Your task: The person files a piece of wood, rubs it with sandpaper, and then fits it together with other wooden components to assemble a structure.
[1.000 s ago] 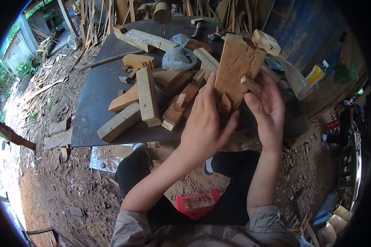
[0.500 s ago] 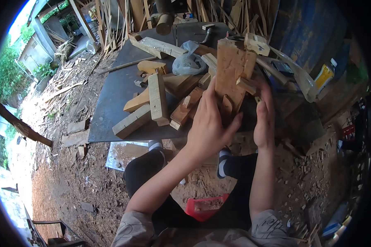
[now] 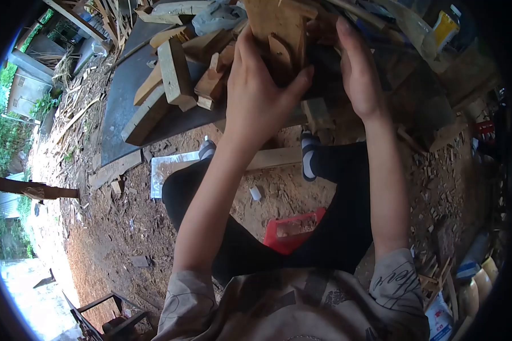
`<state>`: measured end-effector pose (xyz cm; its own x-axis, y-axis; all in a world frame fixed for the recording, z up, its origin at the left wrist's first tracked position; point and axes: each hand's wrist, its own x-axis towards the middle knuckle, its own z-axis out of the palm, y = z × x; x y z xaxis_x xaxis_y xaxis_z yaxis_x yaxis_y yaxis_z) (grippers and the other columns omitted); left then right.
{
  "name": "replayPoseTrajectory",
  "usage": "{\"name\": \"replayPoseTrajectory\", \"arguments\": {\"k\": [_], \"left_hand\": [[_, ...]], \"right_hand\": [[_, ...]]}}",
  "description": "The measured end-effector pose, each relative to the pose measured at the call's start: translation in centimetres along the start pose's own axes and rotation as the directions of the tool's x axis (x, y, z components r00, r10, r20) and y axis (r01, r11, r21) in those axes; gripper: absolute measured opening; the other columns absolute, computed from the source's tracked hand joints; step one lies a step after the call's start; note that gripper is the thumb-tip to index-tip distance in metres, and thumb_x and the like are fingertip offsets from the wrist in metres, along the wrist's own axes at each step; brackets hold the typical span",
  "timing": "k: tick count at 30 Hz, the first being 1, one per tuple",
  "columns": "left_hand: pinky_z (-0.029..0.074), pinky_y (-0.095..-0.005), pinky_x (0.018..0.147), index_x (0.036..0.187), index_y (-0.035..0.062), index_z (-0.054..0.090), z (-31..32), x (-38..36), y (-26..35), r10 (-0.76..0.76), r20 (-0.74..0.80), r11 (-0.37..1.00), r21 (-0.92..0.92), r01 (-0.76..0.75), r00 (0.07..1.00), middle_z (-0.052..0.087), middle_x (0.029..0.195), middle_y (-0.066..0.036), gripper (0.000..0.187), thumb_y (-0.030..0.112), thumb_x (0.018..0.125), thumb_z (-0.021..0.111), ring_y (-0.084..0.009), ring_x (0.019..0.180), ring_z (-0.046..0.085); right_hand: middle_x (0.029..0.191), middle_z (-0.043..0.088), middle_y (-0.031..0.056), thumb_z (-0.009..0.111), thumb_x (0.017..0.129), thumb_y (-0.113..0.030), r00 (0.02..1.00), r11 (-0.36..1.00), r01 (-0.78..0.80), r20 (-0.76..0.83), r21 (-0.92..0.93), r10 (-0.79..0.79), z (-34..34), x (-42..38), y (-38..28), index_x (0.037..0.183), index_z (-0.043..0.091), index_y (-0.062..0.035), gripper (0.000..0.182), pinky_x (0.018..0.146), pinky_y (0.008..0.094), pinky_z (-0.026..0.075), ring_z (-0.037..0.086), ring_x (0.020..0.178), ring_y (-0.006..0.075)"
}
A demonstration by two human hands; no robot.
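A brown wooden block (image 3: 276,25) with smaller wooden pieces on its face stands at the top of the view, over the dark table (image 3: 116,116). My left hand (image 3: 261,82) is wrapped round its lower left side, with the thumb across the lower edge. To the right of the block is my right hand (image 3: 355,68), its fingers extended and partly in shadow near the block's side; nothing shows in its palm. Left of my left hand lie a pale notched block (image 3: 175,73) and a small reddish wooden piece (image 3: 210,85).
More wood pieces and a clear plastic bag (image 3: 216,18) lie on the table. A yellow bottle (image 3: 445,27) is at the upper right. Between the legs sits a red plastic object (image 3: 273,233). Wood scraps cover the ground.
The camera view has tilted down, so table and block appear higher. My right hand has moved away from the block's side; my left hand still holds it.
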<state>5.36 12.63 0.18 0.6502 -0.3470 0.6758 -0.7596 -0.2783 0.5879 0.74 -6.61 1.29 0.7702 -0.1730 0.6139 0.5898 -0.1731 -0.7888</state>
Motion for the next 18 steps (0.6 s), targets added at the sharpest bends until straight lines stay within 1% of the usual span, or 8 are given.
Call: {"name": "replayPoseTrajectory", "arguments": {"k": [3,4,7,10,13,14,17,18], "left_hand": [[0.060,-0.0466,0.098,0.142,-0.0045,0.048,0.1,-0.1,-0.4,0.051,-0.020,0.998,0.031,-0.050,0.999,0.073,0.125,-0.026,0.083,0.038,0.089,0.094,-0.0401,0.115,0.076],[0.060,-0.0467,0.098,0.140,-0.0055,0.049,-0.5,0.0,0.3,-0.012,0.046,1.000,-0.001,0.012,0.999,0.074,0.123,-0.026,0.082,0.039,0.089,0.094,-0.0395,0.114,0.077],[0.061,-0.0464,0.098,0.139,-0.0061,0.049,-0.4,0.1,0.4,0.055,-0.001,0.998,0.022,-0.055,0.999,0.075,0.123,-0.026,0.081,0.040,0.090,0.094,-0.0381,0.114,0.077],[0.061,-0.0460,0.098,0.141,-0.0061,0.049,-0.5,0.2,0.5,0.011,0.042,1.000,-0.011,-0.011,0.999,0.075,0.124,-0.026,0.082,0.040,0.091,0.093,-0.0364,0.115,0.077],[0.060,-0.0468,0.099,0.143,-0.0061,0.048,-0.5,-0.1,0.8,-0.030,0.053,0.999,-0.012,0.031,0.998,0.074,0.125,-0.027,0.083,0.041,0.091,0.093,-0.0382,0.116,0.076],[0.060,-0.0472,0.099,0.143,-0.0060,0.047,-0.6,0.1,0.8,-0.042,0.051,0.999,-0.013,0.043,0.998,0.073,0.126,-0.027,0.084,0.041,0.090,0.093,-0.0392,0.117,0.076],[0.049,-0.0520,0.114,0.174,-0.0028,0.012,-1.1,0.4,0.6,-0.145,0.160,0.986,-0.060,0.156,0.976,0.053,0.151,-0.031,0.115,0.038,0.097,0.087,-0.0472,0.139,0.059],[0.054,-0.0511,0.107,0.172,-0.0063,0.013,-1.1,0.4,0.2,-0.086,0.131,0.996,-0.005,0.087,0.988,0.054,0.149,-0.031,0.115,0.035,0.096,0.089,-0.0493,0.135,0.061]], "right_hand": [[0.130,0.073,0.0059,0.042,0.119,-0.056,0.996,0.986,-0.079,-0.022,0.146,0.083,0.0,0.2,0.8,0.143,0.068,-0.0089,0.059,0.113,0.0397,0.046,0.066,0.125,0.0205],[0.125,0.072,0.0050,0.043,0.120,-0.055,0.994,0.974,-0.094,-0.041,0.207,0.105,-0.1,0.2,1.2,0.142,0.068,-0.0080,0.058,0.112,0.0393,0.046,0.066,0.123,0.0198],[0.125,0.072,0.0049,0.043,0.120,-0.054,0.980,0.973,-0.129,-0.126,0.190,0.154,-0.4,0.6,1.6,0.142,0.068,-0.0071,0.058,0.112,0.0393,0.046,0.066,0.123,0.0194],[0.127,0.071,0.0050,0.044,0.121,-0.050,0.977,0.981,-0.171,-0.111,0.091,0.181,0.0,0.4,-0.1,0.142,0.068,-0.0069,0.054,0.113,0.0390,0.046,0.065,0.124,0.0185],[0.128,0.071,0.0049,0.046,0.121,-0.047,0.990,0.982,-0.070,-0.113,0.173,0.090,0.1,0.6,1.5,0.143,0.068,-0.0072,0.050,0.115,0.0391,0.045,0.065,0.125,0.0187],[0.129,0.071,0.0047,0.047,0.121,-0.044,0.990,0.988,-0.075,-0.108,0.134,0.090,0.0,0.6,1.6,0.144,0.068,-0.0074,0.048,0.115,0.0398,0.045,0.065,0.125,0.0185],[0.133,0.071,0.0060,0.050,0.120,-0.040,0.983,0.990,-0.127,-0.123,0.057,0.133,0.0,0.4,0.7,0.146,0.066,-0.0073,0.045,0.118,0.0423,0.044,0.065,0.128,0.0203],[0.135,0.071,0.0077,0.052,0.119,-0.041,0.976,0.986,-0.158,-0.143,0.057,0.165,-0.2,0.3,0.9,0.146,0.066,-0.0066,0.046,0.119,0.0435,0.043,0.064,0.130,0.0225]]}}
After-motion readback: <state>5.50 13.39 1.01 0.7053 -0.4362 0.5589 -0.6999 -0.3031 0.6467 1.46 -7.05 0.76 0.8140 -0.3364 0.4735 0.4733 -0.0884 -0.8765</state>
